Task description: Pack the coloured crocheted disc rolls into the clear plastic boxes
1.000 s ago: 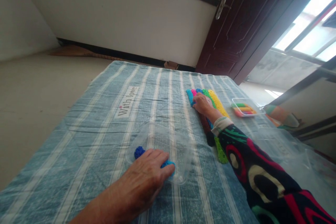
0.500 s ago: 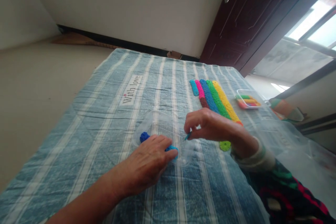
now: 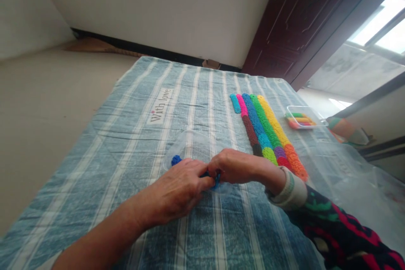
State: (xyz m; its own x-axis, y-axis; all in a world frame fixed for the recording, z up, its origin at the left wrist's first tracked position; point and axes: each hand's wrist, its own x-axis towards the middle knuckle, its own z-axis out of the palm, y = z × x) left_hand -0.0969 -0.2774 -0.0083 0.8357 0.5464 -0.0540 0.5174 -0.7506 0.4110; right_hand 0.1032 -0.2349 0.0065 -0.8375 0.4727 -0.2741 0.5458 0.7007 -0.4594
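1. My left hand (image 3: 177,187) lies palm down on the striped cloth (image 3: 126,135), just as it did a second ago. Its fingers are curled together over the blue pieces (image 3: 176,160) at the near edge of the clear bag (image 3: 193,147). One dark blue piece peeps out past my knuckles; the rest are hidden, so I cannot tell how many I press down.

2. My right hand (image 3: 236,166) is the one that has moved. A second ago it was far out on the coloured rows; half a second ago it hung in the air with a small blue piece pinched between thumb and finger. Now it is down beside my left hand, fingertips meeting it, closed on a blue bit (image 3: 217,179) that shows between the two hands. I judge that I have fetched one piece from the rows and am joining it to the blue ones here.

3. With my arm out of the way, the coloured rows (image 3: 264,130) show whole: light blue, pink running into dark red, blue, green, and yellow running into orange, side by side. They sit well apart from my hands, on the right half of the cloth.

4. Beyond them stands a small clear tray (image 3: 316,120) with more coloured sticks inside.

5. Farthest off are the pale wall (image 3: 158,8) and a dark door (image 3: 300,21).
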